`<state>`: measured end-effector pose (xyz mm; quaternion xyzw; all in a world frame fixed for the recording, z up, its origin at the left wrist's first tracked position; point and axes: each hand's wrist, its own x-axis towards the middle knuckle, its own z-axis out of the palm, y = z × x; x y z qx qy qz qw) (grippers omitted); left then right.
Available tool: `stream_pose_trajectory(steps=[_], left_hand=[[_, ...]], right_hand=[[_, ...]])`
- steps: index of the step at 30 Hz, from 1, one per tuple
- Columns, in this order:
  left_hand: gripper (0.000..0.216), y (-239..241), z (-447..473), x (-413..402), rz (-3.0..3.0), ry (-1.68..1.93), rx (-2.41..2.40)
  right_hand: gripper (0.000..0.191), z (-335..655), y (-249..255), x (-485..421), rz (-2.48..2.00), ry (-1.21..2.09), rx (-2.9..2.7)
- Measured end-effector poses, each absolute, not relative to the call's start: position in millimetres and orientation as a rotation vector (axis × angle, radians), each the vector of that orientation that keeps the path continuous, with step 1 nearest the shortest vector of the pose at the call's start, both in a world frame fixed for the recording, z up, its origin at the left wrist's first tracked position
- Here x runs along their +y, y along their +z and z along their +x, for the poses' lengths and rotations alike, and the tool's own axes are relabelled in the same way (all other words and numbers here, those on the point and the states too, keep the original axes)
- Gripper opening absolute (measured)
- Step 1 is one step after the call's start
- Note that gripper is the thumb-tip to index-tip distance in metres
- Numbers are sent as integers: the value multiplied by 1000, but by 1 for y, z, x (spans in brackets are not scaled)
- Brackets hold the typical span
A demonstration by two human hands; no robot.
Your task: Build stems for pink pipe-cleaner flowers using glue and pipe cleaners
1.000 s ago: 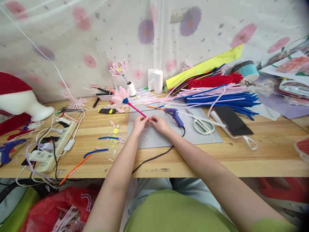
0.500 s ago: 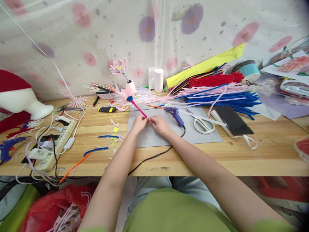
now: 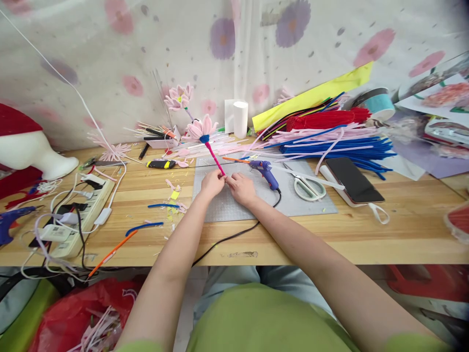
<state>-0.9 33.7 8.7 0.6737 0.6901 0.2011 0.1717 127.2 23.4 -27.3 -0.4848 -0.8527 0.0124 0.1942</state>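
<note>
A pink pipe-cleaner flower (image 3: 202, 129) with a blue base and a magenta-wrapped stem (image 3: 215, 159) leans up and to the left from my fingers. Its lower stem end is pinched by my left hand (image 3: 213, 185). My right hand (image 3: 241, 188) closes on the same end from the right, the fingertips of both hands almost meeting. What lies between the fingertips is partly hidden. Under both hands is a grey cutting mat (image 3: 223, 211). Just right of my right hand rest a purple glue gun (image 3: 266, 173) and scissors (image 3: 309, 188).
Blue pipe cleaners (image 3: 340, 149) and red ones (image 3: 326, 120) are heaped at the back right, near a phone (image 3: 354, 180). A power strip (image 3: 86, 215) with tangled cables stands at the left. Behind are a white cylinder (image 3: 240, 120), another pink flower (image 3: 179, 97) and a utility knife (image 3: 161, 164).
The flower head has swung right and tipped to a more upright angle, and the stem has turned in my fingers. Both hands stay almost in place.
</note>
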Motion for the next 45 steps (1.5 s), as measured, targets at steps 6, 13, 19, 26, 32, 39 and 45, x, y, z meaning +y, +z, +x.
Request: stream_pose_trajectory(steps=[6,13,19,26,32,39,45], left_hand=[[11,8,1,33,1816,704,1938],[9,-6,-2,36,1768,770,1626],[16,-13,-9,34,1712,639,1466],[17,1,-7,24,1335,610,1363],[13,-5,-5,33,1407,690,1508],[11,6,3,35,1652,572,1893],[10,12,6,32,1742,603,2001]], right_hand=[[17,133,-32,33,-1272,514,-2049],[26,133,-11,63,-913,1425,-1528],[8,131,-3,71,-986,1542,-1465],[12,132,0,68,-937,1606,-1426],[14,132,3,72,-981,1548,-1457],[9,128,2,79,-1138,1276,-1632],[6,124,8,80,-1355,936,-1810]])
